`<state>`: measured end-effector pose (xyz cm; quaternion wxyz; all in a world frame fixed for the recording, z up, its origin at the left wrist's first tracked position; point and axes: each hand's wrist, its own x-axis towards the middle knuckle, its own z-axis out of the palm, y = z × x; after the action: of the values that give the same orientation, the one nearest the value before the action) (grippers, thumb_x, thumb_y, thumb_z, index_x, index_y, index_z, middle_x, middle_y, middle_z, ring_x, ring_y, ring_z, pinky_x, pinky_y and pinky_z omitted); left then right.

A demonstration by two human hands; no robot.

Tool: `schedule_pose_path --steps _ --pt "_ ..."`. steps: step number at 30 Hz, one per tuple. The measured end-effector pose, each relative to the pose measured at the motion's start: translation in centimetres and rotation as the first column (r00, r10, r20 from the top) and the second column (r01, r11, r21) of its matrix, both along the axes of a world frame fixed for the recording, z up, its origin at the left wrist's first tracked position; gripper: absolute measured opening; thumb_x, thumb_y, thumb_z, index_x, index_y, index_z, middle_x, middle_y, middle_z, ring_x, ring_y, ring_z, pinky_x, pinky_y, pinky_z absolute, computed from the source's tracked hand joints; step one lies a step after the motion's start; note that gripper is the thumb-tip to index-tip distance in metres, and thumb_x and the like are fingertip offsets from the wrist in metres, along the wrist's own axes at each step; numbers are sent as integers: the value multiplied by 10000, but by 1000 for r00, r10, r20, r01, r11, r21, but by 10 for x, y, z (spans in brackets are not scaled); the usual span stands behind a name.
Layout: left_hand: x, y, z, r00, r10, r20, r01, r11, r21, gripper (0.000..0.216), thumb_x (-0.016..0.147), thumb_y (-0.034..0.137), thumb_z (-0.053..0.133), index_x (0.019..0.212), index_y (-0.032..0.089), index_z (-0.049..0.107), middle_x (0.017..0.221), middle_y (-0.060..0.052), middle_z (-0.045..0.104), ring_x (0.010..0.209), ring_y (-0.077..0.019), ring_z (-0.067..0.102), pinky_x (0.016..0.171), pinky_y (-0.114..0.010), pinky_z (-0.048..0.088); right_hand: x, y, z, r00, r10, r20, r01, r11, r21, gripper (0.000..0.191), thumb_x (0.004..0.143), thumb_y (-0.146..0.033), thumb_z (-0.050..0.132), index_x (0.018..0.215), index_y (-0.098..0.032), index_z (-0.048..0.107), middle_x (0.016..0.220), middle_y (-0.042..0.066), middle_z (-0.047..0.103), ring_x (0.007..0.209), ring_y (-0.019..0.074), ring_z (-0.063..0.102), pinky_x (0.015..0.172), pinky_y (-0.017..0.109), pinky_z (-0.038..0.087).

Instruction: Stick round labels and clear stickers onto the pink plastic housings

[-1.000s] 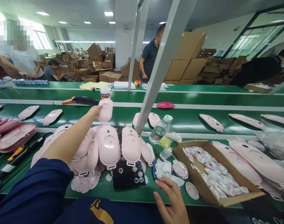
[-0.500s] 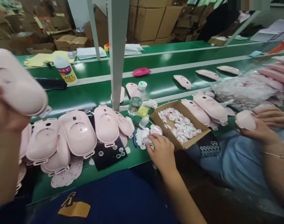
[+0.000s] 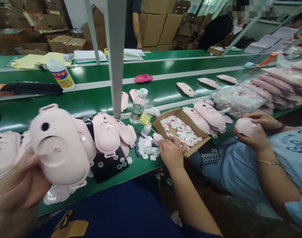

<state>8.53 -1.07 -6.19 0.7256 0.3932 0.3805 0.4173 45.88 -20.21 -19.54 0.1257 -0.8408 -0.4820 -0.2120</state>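
In my left hand [image 3: 24, 185], a pale pink plastic casing [image 3: 60, 145] is held up at the left. It is an elongated rounded shell with a round dark hole, a shallow circular recess and loop-like tabs at both ends. My right hand [image 3: 172, 152] is low over the bench with curled fingers. Its fingertips are at the right edge of a small round, shiny disc [image 3: 156, 139]; whatever they may pinch is hidden. White paper scraps [image 3: 145, 147] lie left of that hand, and an open cardboard box [image 3: 193, 152] of small white-and-pink pieces stands right of it.
More pink casings [image 3: 106, 134] lie along the bench, beside a black sheet [image 3: 108, 168] with round stickers. Blue-handled pliers [image 3: 136, 148], a water bottle [image 3: 138, 107] and a glue bottle [image 3: 61, 76] are near. A metal post [image 3: 115, 59] rises ahead. At right, a co-worker's hands [image 3: 255, 129] hold a pink part.
My left hand has brought the casing down and rightward, turning its recessed face into view. My right hand has shifted slightly right off the paper scraps, fingers more curled. The view has turned right.
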Motion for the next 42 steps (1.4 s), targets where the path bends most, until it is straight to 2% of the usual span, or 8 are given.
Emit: schedule_pose_path --steps 5,9,12,15,22,25,32,42 --pt "26 -40 9 999 -34 21 33 999 2 641 728 299 795 1346 268 631 1315 -52 690 1319 -388 551 1051 -488 535 11 -6 -8 988 98 117 -103 994 41 214 954 -307 559 882 -253 754 1029 51 774 1143 311 529 996 548 226" --pt "44 -50 11 996 -76 49 77 997 -24 733 682 331 836 1368 215 605 1363 -107 647 1383 -384 481 1144 -479 433 2 4 37 942 165 294 -223 958 179 164 934 -267 609 857 -223 747 1070 85 767 1041 311 588 979 596 283" --pt "50 -57 4 988 -131 83 134 991 -29 818 654 332 860 1404 223 553 1416 -109 606 1420 -378 434 1176 -470 382 -42 10 98 888 325 325 -434 826 360 135 883 -178 699 1009 -204 735 1014 74 782 941 244 647 967 479 383" --pt "58 -65 -2 968 -207 139 212 977 -18 906 673 312 854 1478 242 444 1458 -113 570 1419 -363 438 1189 -469 350 -97 19 141 701 652 289 -707 583 400 110 907 -154 668 987 -207 723 869 23 782 861 184 648 978 400 425" --pt "58 -70 7 928 -304 213 313 950 -9 952 743 307 807 1548 235 304 1444 -159 573 1363 -372 502 1156 -507 372 -118 46 144 475 816 331 -879 423 218 227 990 -157 513 1046 -220 724 1011 -11 794 1011 189 651 1114 460 327" --pt "54 -69 7 920 -325 220 336 942 -15 965 741 303 811 1554 236 297 1421 -162 590 1359 -379 505 1145 -509 382 -115 47 148 468 823 321 -883 446 143 210 965 -146 548 1047 -255 708 1032 -29 790 991 178 657 1044 427 350" --pt "66 -76 -4 923 -273 272 290 957 -21 1133 721 253 825 1613 322 128 1500 -133 520 1405 -358 460 1170 -500 349 -154 35 153 689 691 219 -723 677 136 220 910 -186 624 1117 -146 689 910 86 740 787 211 604 743 371 412" --pt "67 -78 -3 894 -341 293 367 929 -39 1117 733 255 805 1610 284 113 1436 -142 569 1374 -365 486 1158 -523 345 -131 49 154 649 758 -73 -724 644 248 110 934 -262 652 962 -172 707 811 44 618 761 185 580 704 333 460"
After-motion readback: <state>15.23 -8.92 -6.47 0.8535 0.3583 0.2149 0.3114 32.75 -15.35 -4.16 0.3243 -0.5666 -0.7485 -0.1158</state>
